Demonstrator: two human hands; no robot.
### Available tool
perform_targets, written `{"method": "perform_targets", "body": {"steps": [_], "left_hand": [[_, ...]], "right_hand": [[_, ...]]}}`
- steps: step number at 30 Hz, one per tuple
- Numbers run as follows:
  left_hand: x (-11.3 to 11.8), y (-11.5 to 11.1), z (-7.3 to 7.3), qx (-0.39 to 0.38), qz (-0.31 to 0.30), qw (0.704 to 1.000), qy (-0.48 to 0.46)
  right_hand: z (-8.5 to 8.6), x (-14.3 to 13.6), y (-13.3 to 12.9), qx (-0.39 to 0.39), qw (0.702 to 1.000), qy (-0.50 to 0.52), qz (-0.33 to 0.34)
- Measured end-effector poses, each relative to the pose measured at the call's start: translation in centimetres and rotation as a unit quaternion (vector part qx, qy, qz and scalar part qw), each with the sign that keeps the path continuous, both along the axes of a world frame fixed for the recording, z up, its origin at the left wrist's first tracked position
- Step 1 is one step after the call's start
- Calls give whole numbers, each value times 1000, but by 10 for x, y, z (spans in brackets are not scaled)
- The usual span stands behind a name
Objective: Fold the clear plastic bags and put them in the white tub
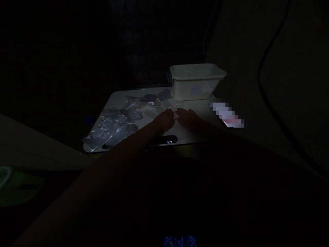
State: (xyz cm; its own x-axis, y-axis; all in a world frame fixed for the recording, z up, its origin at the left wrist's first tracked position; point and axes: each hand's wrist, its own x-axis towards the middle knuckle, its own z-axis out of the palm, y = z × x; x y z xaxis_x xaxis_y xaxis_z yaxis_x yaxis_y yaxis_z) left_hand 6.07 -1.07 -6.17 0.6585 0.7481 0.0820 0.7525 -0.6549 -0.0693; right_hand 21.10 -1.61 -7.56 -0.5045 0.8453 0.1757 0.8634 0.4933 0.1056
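In dim light, my left hand (166, 120) and my right hand (189, 118) are close together over the middle of a white folding table (191, 132). Their fingers are bent inward around a small clear plastic piece (175, 114), whose exact kind is too dark to make out. Just beyond the fingertips lies another small clear piece (180, 104). To the left of my left hand are crumpled clear plastic bags (113, 127), with several more plastic pieces (149, 99) spread behind them.
A white plastic tub (192, 88) stands at the back right. Near the right edge lies a blurred-out flat object (226, 115). A dark cable (259, 75) hangs on the right. The tabletop has a handle slot (164, 139) at its front edge. Something green (20, 188) is at lower left.
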Motion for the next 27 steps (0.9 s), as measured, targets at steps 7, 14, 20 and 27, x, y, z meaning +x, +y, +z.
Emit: {"method": "perform_targets", "body": {"steps": [7,14,20,27], "left_hand": [[-1,-5,2,-28,32,999,33],[-4,-6,5,-35,45,998,30],[-9,-6,4,-44,91,994,31],[-27,-1,20,20,109,994,19]], "right_hand": [[-4,3,-1,9,1000,-11,-12],[-2,5,-2,5,1000,-1,-21],[-4,10,-2,-10,1000,-13,-26],[7,12,-1,6,998,20,-56]]}}
